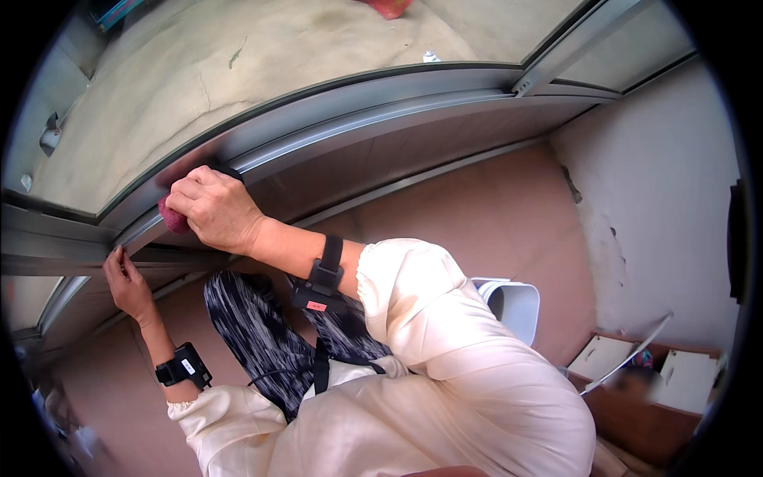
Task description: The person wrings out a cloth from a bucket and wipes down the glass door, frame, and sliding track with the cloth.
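Note:
In the head view, my right hand (217,208) grips a dark red cloth or sponge (173,216) against the aluminium rail (357,122) below the window glass. A dark patch shows behind its knuckles; I cannot tell what that is. My left hand (128,286) is lower and to the left, its fingertips at the rail's left end by the upright frame (53,235). Whether anything is pinched between those fingers is too small to tell. Beneath the rail runs a metal lower panel (405,143).
Through the glass lies a concrete floor (286,53). Behind my right arm a white bucket (521,310) stands on the reddish tiled floor (477,203). A brown cabinet with white doors (688,378) is at lower right, beside the grey wall (644,179). Straps and small devices sit on both forearms.

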Available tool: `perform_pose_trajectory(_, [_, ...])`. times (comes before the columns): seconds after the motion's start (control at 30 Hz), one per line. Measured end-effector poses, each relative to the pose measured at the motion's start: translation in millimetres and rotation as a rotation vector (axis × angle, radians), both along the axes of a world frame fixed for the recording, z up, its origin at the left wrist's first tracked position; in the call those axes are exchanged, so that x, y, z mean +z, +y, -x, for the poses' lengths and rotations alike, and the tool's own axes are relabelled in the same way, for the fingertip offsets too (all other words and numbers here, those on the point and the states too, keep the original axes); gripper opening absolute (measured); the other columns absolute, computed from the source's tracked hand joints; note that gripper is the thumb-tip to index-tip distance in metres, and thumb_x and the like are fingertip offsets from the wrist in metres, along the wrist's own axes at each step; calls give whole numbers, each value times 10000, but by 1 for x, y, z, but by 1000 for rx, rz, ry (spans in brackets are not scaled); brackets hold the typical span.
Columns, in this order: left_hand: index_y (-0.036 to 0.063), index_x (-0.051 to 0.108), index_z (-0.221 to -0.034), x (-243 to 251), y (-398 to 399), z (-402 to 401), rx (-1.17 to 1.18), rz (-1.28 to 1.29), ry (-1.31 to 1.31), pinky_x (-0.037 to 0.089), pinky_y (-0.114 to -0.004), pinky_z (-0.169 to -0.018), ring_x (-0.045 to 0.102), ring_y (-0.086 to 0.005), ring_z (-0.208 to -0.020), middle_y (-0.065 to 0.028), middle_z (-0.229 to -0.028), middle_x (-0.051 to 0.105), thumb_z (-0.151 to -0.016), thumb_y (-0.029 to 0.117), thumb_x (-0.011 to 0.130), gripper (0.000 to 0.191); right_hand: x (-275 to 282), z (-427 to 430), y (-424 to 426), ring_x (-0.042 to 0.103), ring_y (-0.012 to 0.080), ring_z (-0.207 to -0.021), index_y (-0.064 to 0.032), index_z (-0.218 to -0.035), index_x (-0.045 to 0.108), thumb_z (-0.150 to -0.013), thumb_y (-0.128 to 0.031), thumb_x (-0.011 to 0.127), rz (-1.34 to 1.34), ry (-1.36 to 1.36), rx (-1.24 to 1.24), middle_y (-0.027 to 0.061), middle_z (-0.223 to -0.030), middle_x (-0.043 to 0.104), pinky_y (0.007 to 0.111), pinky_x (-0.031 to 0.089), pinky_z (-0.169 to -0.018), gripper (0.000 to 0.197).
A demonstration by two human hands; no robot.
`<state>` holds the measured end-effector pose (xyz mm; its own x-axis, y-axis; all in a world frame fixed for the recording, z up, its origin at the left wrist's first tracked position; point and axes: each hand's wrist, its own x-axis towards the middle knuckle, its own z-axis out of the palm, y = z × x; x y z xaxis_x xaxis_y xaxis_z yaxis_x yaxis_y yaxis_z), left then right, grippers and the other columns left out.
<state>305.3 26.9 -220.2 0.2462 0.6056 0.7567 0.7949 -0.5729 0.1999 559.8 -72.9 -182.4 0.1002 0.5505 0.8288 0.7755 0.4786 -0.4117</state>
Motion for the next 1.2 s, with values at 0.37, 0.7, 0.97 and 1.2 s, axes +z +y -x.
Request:
perform_pose_trajectory(0.37, [121,622,-1014,9,-17,-1,53,-32,-82,498,-343,-727,608,-263,-878,-48,-998,613,-843,33,548,206,-5,-129,-100,538,187,-1058,-27,-1118,560,-814,82,499,-177,606,-74,104,-1195,547,305,436,-918,329])
perform_pose_trajectory(0.7, [100,616,-1035,11,-17,-12,65,-7,-78,492,-294,-743,622,-216,-871,-57,-988,619,-845,-2,530,231,5,-104,-79,561,253,-971,-131,-1059,606,-616,-38,629,134,-293,-225,37,-1047,605,371,412,-906,454])
perform_pose_trajectory(0.97, [97,560,-1099,13,-10,0,70,116,226,482,-385,-745,587,-283,-939,-82,-1045,568,-862,35,507,251,-27,7,16,568,212,-882,-167,-1029,609,-770,-109,561,41,-282,33,37,-981,576,352,421,-810,270])
perform_pose_trajectory(1.2, [127,517,-1201,20,-29,-11,48,129,355,487,-384,-800,564,-277,-1024,-66,-1157,530,-841,51,551,370,-42,-137,-42,582,221,-895,-167,-979,610,-671,-57,610,9,-181,-104,2,-919,603,350,419,-834,327])
